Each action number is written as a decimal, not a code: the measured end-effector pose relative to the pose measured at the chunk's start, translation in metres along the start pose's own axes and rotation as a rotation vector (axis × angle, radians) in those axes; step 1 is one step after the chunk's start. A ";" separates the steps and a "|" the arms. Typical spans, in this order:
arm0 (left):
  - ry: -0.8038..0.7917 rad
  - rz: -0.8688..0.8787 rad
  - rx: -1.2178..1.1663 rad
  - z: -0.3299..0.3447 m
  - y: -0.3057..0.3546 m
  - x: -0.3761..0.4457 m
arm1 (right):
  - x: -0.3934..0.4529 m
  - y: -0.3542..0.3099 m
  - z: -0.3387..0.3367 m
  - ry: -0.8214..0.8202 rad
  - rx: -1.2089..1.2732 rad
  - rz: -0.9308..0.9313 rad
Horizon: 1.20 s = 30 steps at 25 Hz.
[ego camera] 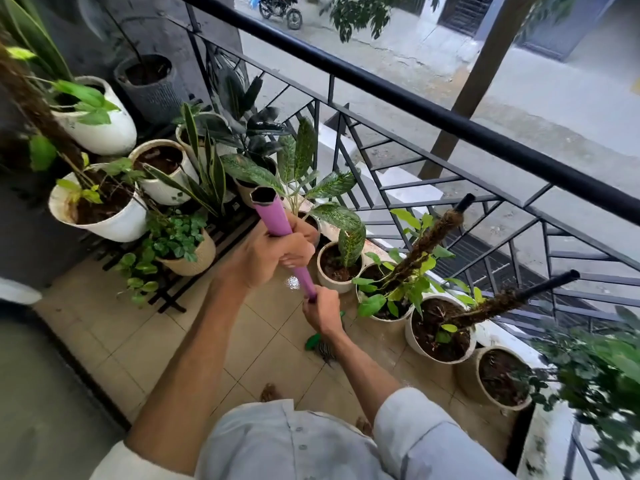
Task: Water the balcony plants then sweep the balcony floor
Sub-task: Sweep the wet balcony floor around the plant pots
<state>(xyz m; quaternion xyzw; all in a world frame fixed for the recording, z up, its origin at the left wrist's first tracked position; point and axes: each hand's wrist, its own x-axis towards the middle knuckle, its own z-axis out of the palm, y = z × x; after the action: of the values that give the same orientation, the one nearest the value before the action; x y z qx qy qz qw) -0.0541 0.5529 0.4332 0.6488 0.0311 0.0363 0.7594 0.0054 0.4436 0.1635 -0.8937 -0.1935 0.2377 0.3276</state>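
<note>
– What can't you make out?
– The broom head (323, 344) on the balcony floor (145, 341): the right hand (322, 311) and wrist cover most of it, the bristles blur.
– Anything else?
– The bush (595, 372) at the right edge is smeared and cut off; the motorbike (280, 8) is clipped by the top edge

Nothing to read here: no lettering, label, brand, number or sign shows legibly anywhere in view. The purple tubular broom handle (273, 220) is plain along its visible length, the white and cream ceramic plant pots (104, 223) show bare walls, and the dark motorcycle (280, 8) parked across the street is too small and distant for any plate or badge to be made out.
</note>
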 end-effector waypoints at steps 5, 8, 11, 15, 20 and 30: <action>-0.012 0.102 -0.060 -0.026 -0.002 0.021 | 0.056 -0.016 -0.020 0.135 -0.031 0.025; 0.052 0.069 -0.032 -0.056 0.004 0.023 | 0.071 -0.036 -0.008 0.130 -0.038 0.076; 0.102 0.024 -0.041 -0.089 -0.005 0.002 | 0.065 -0.057 0.013 0.055 -0.121 0.075; 0.140 0.053 -0.038 -0.125 0.007 -0.027 | 0.054 -0.087 0.049 -0.040 -0.147 0.034; 0.203 0.034 -0.041 -0.170 0.039 -0.061 | 0.028 -0.151 0.103 -0.223 -0.050 0.019; 0.454 0.224 0.012 -0.217 0.028 -0.111 | 0.032 -0.234 0.173 -0.323 0.041 -0.071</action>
<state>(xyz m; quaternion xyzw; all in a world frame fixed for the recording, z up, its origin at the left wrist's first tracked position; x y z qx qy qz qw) -0.1854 0.7595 0.4267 0.6278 0.1293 0.2648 0.7205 -0.1081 0.7112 0.1961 -0.8297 -0.2703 0.3704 0.3184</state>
